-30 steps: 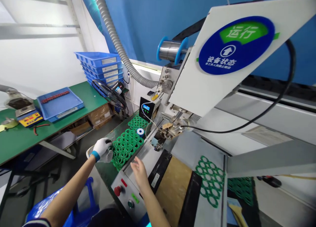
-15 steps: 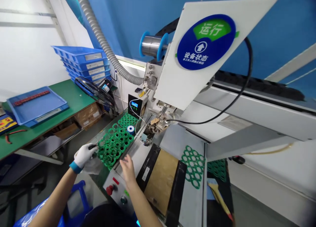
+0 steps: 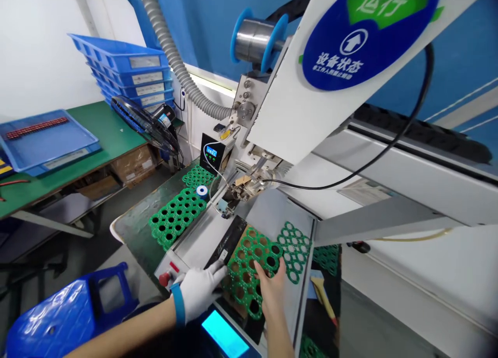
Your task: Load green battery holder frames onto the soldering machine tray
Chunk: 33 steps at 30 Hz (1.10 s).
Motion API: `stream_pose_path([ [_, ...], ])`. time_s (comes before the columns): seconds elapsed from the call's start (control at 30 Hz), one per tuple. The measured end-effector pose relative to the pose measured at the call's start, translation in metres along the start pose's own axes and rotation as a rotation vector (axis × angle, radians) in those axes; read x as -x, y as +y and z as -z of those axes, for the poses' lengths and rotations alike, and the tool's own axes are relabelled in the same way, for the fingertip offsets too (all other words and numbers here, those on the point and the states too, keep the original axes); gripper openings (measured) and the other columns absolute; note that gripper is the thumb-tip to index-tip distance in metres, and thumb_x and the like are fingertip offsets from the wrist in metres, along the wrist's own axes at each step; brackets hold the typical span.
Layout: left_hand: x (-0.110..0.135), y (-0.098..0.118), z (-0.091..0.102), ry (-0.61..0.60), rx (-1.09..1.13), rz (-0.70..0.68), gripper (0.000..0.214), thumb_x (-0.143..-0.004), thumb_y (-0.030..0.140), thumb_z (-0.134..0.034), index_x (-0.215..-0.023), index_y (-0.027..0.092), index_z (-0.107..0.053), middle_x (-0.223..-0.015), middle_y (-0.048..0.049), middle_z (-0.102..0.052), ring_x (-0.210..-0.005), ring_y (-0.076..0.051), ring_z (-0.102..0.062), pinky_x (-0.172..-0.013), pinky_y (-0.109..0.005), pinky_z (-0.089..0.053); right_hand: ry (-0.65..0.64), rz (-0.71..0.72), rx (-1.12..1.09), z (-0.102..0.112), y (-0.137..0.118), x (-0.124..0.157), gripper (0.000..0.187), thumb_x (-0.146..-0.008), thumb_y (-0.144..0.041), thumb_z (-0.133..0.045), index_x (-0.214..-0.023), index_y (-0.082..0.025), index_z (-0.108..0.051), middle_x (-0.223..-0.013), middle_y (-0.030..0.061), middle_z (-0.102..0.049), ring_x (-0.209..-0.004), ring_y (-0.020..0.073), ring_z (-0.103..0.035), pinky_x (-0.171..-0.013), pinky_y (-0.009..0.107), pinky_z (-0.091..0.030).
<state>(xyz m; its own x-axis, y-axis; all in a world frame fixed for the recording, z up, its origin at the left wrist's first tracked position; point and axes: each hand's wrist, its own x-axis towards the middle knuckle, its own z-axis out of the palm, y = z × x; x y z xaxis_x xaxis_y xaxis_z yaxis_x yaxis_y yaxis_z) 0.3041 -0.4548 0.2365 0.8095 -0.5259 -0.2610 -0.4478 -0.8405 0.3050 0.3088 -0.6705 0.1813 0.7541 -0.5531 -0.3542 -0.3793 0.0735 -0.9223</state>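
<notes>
A green circuit board panel (image 3: 246, 281) with large round holes lies over the tan plate of the machine bed, between my hands. My left hand (image 3: 202, 290), in a white glove with a blue cuff, grips its left edge with the fingertips. At the right edge my bare right hand (image 3: 271, 283) holds the panel between thumb and fingers. Just beyond it, a second green panel (image 3: 294, 251) lies on the grey surface. To the left of the machine, a stack of green panels (image 3: 177, 218) rests on the dark green table.
The soldering head (image 3: 245, 187) and its cable hang behind the bed. A red button (image 3: 164, 279) sits at the machine's front left corner. A lit screen (image 3: 224, 334) is below my left hand. A brush (image 3: 323, 298) lies at right, a blue stool (image 3: 58, 319) at lower left.
Both hands have moved right from beside the panel stack to the machine bed. A green panel now covers the formerly bare tan plate. The view has shifted too.
</notes>
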Motion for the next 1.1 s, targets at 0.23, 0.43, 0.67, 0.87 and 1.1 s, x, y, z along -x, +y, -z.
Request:
stream_pose_path([
  [0.23,-0.009,0.01,-0.013,0.014,-0.321,-0.05,0.064,-0.08,0.051,-0.055,-0.138,0.041,-0.031,-0.148,0.006,-0.02,-0.072,-0.03,-0.059,-0.039,-0.052,-0.047,-0.024,0.015,0.083,-0.009,0.004,0.002,0.112,-0.061,-0.072,-0.065,-0.149,-0.027,-0.011,-0.145,0.0067,-0.023,-0.111,0.0321,-0.048,-0.076,0.034,-0.05],
  [0.43,-0.007,0.011,-0.013,0.04,-0.308,-0.062,0.056,-0.084,0.043,-0.049,-0.137,0.039,-0.032,-0.147,0.0113,-0.021,-0.074,-0.029,-0.059,-0.039,-0.053,-0.048,-0.035,-0.046,-0.012,-0.008,-0.009,0.011,0.116,-0.057,-0.067,-0.071,-0.148,-0.027,-0.013,-0.135,0.0088,-0.039,-0.109,0.0297,-0.051,-0.059,0.026,-0.049],
  [0.67,-0.006,0.016,-0.014,0.031,-0.337,-0.04,0.054,-0.087,0.029,-0.033,-0.14,0.034,-0.03,-0.149,0.0079,-0.017,-0.072,-0.028,-0.059,-0.038,-0.05,-0.048,-0.046,-0.052,-0.048,-0.01,-0.008,0.006,0.117,-0.056,-0.063,-0.074,-0.148,-0.026,-0.013,-0.117,0.0095,-0.052,-0.088,0.027,-0.06,-0.062,0.028,-0.048],
  [0.87,-0.011,0.018,-0.015,-0.06,-0.395,-0.031,0.068,-0.079,0.016,-0.025,-0.145,0.032,-0.024,-0.15,0.0076,-0.007,-0.073,-0.03,-0.058,-0.033,-0.048,-0.044,0.116,0.14,0.265,-0.016,0.003,0.0,0.116,-0.062,-0.08,-0.051,-0.146,-0.006,-0.022,-0.118,0.0237,-0.048,-0.09,0.0357,-0.057,-0.075,0.044,-0.045],
  [1.1,-0.016,0.022,-0.022,-0.175,-0.577,-0.02,0.079,-0.072,0.008,-0.035,-0.148,0.019,-0.021,-0.152,-0.0051,-0.006,-0.08,-0.031,-0.057,-0.039,-0.043,-0.048,0.44,0.824,0.936,-0.005,-0.011,0.005,0.093,-0.094,-0.066,-0.009,-0.1,0.005,-0.068,-0.105,0.0278,-0.051,-0.093,0.0405,-0.045,-0.082,0.05,-0.036],
])
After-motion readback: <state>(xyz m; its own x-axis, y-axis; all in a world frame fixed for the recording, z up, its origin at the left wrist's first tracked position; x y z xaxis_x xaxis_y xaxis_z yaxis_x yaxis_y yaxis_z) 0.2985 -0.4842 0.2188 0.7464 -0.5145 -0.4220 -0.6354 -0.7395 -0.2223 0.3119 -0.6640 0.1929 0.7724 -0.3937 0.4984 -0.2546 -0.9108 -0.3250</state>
